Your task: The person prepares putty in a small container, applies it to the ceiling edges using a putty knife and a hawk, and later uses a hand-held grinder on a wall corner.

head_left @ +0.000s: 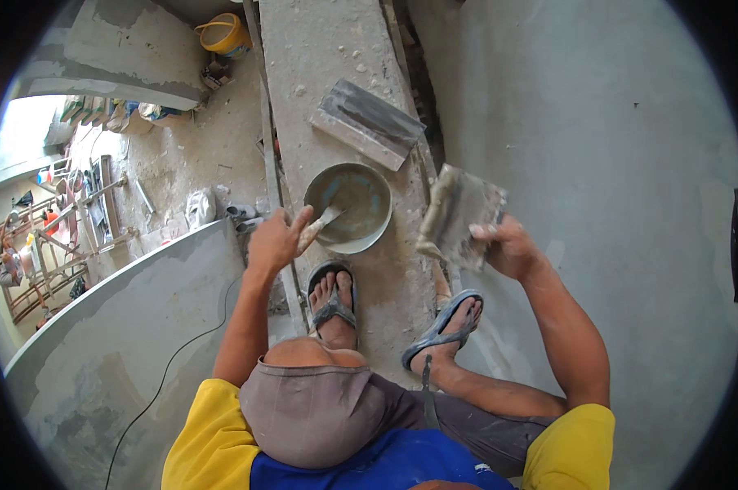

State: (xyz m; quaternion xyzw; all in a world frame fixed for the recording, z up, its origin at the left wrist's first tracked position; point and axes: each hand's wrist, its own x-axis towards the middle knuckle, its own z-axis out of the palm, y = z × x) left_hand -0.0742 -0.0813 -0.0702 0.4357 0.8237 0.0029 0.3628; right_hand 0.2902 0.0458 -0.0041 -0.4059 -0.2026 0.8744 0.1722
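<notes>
My left hand (277, 242) is at the left rim of a round bowl (307, 194) holding grey, wet paste. It is closed at the pale handle of a small putty knife (328, 217), whose blade end reaches over the rim into the bowl. Part of this grip is hidden. My right hand (512, 247) grips a rectangular plate (465, 214) smeared with grey plaster, thumb on its upper face and fingers out of sight beneath. It is held tilted, right of the bowl. Beyond the bowl lies a long, grey, rectangular block-like piece (369, 122) with a dark band.
I am on a narrow, dusty plank (328, 49), sandalled feet (334, 306) close to the bowl. A smooth grey wall (597, 106) stands on the right; a curved ledge (124, 343) is on the left. Below lie a yellow bucket (236, 42), bags (124, 117), metal frames (66, 237) and a black cable (169, 363).
</notes>
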